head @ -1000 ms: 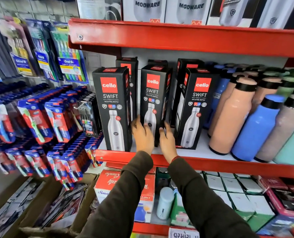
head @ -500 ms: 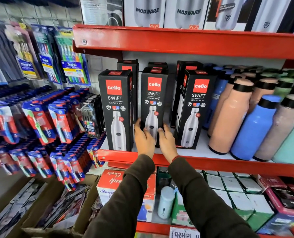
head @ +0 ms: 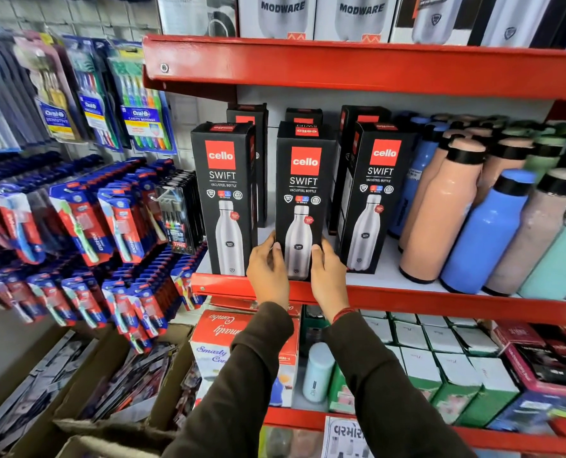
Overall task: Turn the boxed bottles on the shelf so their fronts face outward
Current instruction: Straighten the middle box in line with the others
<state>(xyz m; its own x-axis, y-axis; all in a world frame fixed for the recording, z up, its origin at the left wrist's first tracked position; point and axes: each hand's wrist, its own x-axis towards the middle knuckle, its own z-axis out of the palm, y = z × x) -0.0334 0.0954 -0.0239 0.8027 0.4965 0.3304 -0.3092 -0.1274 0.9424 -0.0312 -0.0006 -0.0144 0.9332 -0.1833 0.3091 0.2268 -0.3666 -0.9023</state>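
Middle Cello Swift box: centre of the frame, upright at the front edge of the red shelf, its printed front facing you.
Left hand: your fingers wrap the lower left edge of the box, thumb on the front face; it is gripping, not spread.
Right hand: it mirrors the other on the lower right edge, thumb on the front; the box is pinched between your two hands.
Left box: just left of centre, front outward, very near your left knuckles.
Right box: just right of centre, front outward but angled a little.
Tipping risk: you hold a tall carton low down, so a quick twist or push could rock its top backward into the boxes behind.
Neighbour risk: your hands fill the narrow gaps on either side; pulling them out wide could nudge a flanking box askew or off the lip.
Edge risk: the base sits close to the shelf lip, so dragging it further toward you could drop it.
Loose bottles: right of frame, leaning; I judge them well apart from this grip.
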